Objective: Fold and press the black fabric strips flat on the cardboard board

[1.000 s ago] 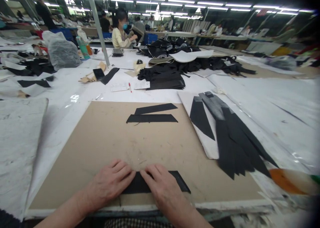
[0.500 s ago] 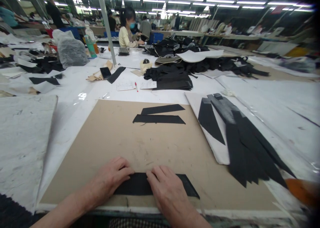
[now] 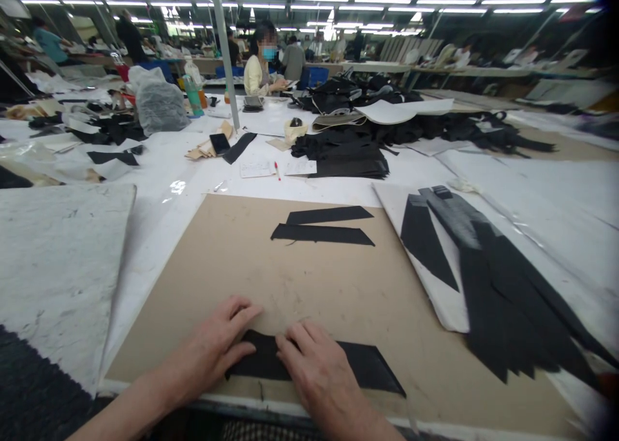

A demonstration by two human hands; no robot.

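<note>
A strip of black fabric point(image 3: 367, 363) with slanted ends lies along the near edge of the tan board point(image 3: 232, 254). My left hand point(image 3: 217, 338) is over its left end, with thumb and forefinger spread apart and the thumb touching the cloth. On the middle of the strip rests my right hand point(image 3: 314, 363), fingers bent and pressed together at the upper edge of the fabric. Between the hands the cloth rises slightly. Farther up the board are two more black strips point(image 3: 324, 235), one behind the other.
To the right, a white board point(image 3: 452, 312) bears a fanned pile of black strips point(image 3: 507, 299). A pale slab point(image 3: 58, 254) lies at left. Beyond are a red pen point(image 3: 277, 170), a phone point(image 3: 220, 144), stacked black pieces point(image 3: 348, 157), a metal pole point(image 3: 225, 54) and a seated person point(image 3: 256, 73).
My left hand's thumb and forefinger have spread apart, and the strip's upper edge has lifted a little beside them. The right hand stays on the strip. The whole view has shifted slightly.
</note>
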